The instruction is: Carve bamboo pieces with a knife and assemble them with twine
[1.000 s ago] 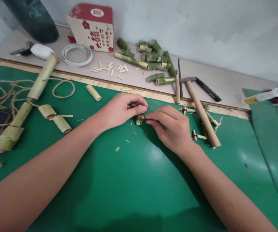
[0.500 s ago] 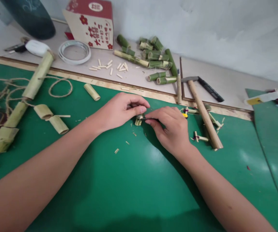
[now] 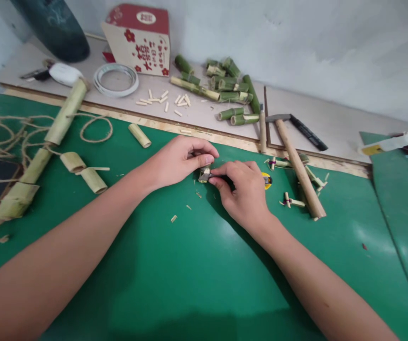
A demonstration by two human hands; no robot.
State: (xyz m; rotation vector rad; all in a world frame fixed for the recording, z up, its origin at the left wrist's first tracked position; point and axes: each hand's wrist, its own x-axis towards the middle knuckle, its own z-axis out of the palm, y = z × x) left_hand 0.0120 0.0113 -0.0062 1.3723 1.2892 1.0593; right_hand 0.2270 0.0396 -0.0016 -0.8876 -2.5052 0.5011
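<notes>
Near the middle of the green mat (image 3: 197,265), a short piece of bamboo (image 3: 204,176) is held by my left hand (image 3: 184,158), its thumb and fingers closed around the top. My right hand (image 3: 244,187) grips a utility knife (image 3: 267,181), whose yellow and black end sticks out behind the palm. Its blade meets the bamboo piece between my hands, where fingertips partly hide it. Small bamboo shavings (image 3: 174,218) lie scattered just in front.
Right of my hands lie a hammer (image 3: 299,166), a chisel (image 3: 262,128) and small tied bamboo figures (image 3: 292,201). Cut green bamboo (image 3: 228,85) and thin sticks (image 3: 182,100) are on the back board. Left are bamboo tubes (image 3: 93,180) and twine (image 3: 1,135).
My right hand has turned and shifted slightly left, tilting the knife so more of its yellow end shows lower down. My left hand stays nearly still. The camera view has shifted slightly.
</notes>
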